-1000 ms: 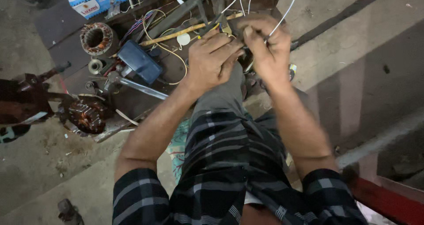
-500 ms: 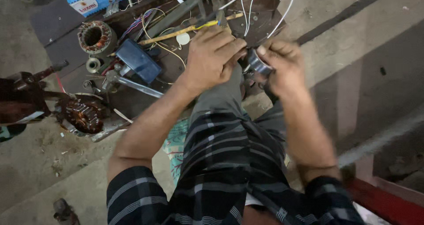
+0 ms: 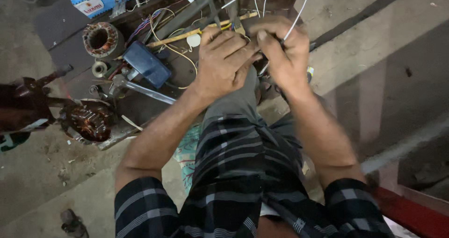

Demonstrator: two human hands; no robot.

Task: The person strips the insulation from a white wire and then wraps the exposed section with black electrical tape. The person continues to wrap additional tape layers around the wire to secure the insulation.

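Head view: both hands meet at 12 o'clock, above the knee. Right hand is closed, pinching a white wire that runs up out of frame. Left hand is curled shut beside it, touching it; what it grips is hidden. At 10 o'clock lie a blue case and a copper stator; a wound rotor sits at 9 o'clock.

Dark plaid shirt, white wire, blue case.
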